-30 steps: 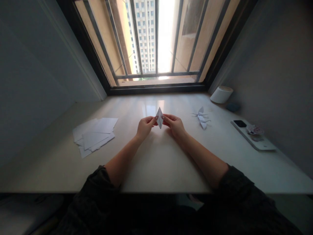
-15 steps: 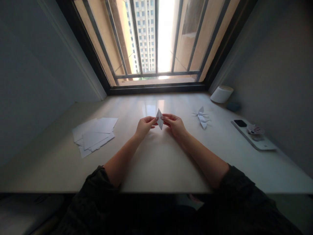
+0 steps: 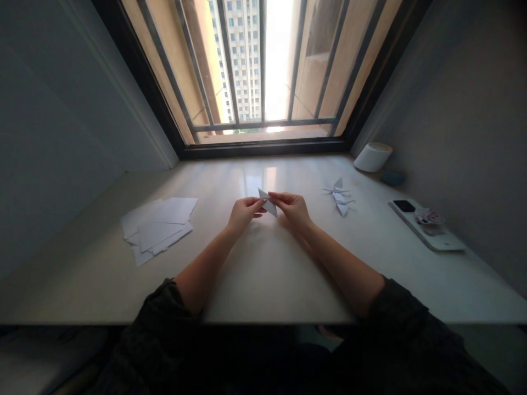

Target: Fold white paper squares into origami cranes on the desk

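Observation:
A small folded paper (image 3: 270, 206), white and diamond-shaped, is held between my two hands above the middle of the table. My left hand (image 3: 244, 212) pinches its left side, thumb on the near face. From the right, my right hand (image 3: 293, 207) grips the opposite edge with thumb and fingers. The paper leans, its upper point toward the left and its lower point toward the right. Two folded paper cranes (image 3: 340, 197) lie to the right of my right hand. The fingers behind the paper are partly hidden.
White paper sheets (image 3: 164, 225) lie loosely stacked on the table at left. On the right rests a white phone (image 3: 447, 241) with a round clear-and-pink item (image 3: 430, 217) on it. A white cylindrical object (image 3: 373, 157) stands by the barred window (image 3: 263, 148).
The folded paper has tilted from nearly upright to a slant, its top moving left and its bottom right. Both hands still hold it in about the same place.

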`<action>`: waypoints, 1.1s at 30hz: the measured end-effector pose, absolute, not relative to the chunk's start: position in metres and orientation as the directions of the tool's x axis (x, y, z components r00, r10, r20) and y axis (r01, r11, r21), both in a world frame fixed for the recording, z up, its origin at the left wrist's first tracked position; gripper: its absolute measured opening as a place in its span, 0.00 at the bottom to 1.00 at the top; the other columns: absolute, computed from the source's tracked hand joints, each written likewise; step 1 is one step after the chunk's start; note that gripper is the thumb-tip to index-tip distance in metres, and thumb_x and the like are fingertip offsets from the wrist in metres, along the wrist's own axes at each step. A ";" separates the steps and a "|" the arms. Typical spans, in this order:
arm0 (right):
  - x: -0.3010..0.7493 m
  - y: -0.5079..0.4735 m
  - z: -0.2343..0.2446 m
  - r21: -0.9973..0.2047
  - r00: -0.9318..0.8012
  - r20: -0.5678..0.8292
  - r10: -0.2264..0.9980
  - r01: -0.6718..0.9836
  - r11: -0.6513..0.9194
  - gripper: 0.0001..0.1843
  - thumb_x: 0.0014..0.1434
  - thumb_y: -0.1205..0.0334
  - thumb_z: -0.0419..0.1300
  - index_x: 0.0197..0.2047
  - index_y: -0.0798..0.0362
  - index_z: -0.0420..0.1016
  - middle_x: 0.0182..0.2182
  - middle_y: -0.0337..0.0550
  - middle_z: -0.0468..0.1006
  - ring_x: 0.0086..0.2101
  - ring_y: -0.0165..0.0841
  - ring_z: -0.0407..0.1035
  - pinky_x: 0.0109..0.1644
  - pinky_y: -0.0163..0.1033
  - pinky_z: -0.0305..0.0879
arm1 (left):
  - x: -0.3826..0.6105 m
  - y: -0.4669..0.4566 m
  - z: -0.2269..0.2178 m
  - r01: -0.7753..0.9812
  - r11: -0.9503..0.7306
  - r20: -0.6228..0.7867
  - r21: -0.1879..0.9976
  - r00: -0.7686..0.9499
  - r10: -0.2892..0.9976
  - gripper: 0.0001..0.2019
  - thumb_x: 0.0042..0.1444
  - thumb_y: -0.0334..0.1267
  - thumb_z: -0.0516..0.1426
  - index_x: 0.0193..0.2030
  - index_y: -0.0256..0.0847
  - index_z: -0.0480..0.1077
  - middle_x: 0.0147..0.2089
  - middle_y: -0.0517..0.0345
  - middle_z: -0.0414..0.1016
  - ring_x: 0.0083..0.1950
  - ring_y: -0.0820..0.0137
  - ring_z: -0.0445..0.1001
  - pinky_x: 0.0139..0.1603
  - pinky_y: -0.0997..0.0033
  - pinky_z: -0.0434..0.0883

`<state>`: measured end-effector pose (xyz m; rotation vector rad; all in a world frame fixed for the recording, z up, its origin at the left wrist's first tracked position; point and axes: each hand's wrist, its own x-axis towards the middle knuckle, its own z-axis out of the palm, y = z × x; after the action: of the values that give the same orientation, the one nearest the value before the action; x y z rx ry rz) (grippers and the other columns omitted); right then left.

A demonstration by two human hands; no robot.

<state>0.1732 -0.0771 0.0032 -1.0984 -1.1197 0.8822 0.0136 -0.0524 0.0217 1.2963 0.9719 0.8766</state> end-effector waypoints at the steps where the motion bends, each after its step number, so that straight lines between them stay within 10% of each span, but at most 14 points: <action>1: 0.173 -0.077 0.003 -0.964 0.221 0.265 0.939 0.029 0.265 0.16 0.47 0.52 0.68 0.37 0.51 0.83 0.35 0.44 0.82 0.37 0.39 0.75 0.45 0.43 0.70 | 0.014 -0.052 0.021 0.019 0.081 -0.082 0.997 0.360 0.929 0.22 0.43 0.55 0.65 0.35 0.36 0.76 0.33 0.50 0.78 0.36 0.66 0.76 0.38 0.68 0.70; 8: 0.173 -0.078 0.002 -0.978 0.205 0.205 0.957 0.088 0.191 0.21 0.50 0.47 0.64 0.42 0.52 0.81 0.32 0.44 0.81 0.32 0.35 0.73 0.38 0.39 0.68 | 0.014 -0.051 0.021 -0.046 0.084 -0.065 0.995 0.316 0.947 0.20 0.42 0.52 0.66 0.33 0.36 0.75 0.32 0.52 0.77 0.35 0.67 0.76 0.36 0.69 0.70; 13: 0.173 -0.080 0.000 -0.983 0.143 0.139 0.980 0.138 0.119 0.23 0.49 0.40 0.62 0.24 0.54 0.78 0.19 0.39 0.74 0.22 0.28 0.64 0.29 0.35 0.60 | 0.014 -0.051 0.022 -0.096 0.105 -0.077 0.990 0.257 0.963 0.20 0.40 0.52 0.67 0.32 0.37 0.75 0.33 0.53 0.76 0.35 0.69 0.73 0.35 0.69 0.71; 33: 0.169 -0.088 0.009 -0.997 0.016 0.051 0.999 0.059 0.050 0.23 0.42 0.43 0.68 0.31 0.56 0.81 0.24 0.45 0.79 0.25 0.29 0.67 0.30 0.35 0.60 | 0.016 -0.052 0.026 -0.136 0.146 -0.110 0.980 0.240 0.964 0.21 0.39 0.53 0.67 0.34 0.38 0.78 0.35 0.51 0.78 0.35 0.68 0.74 0.39 0.67 0.69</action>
<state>0.1687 -0.0876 0.0093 -1.2229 -1.2629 1.1306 0.0158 -0.0518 0.0258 1.1063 0.9871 1.0145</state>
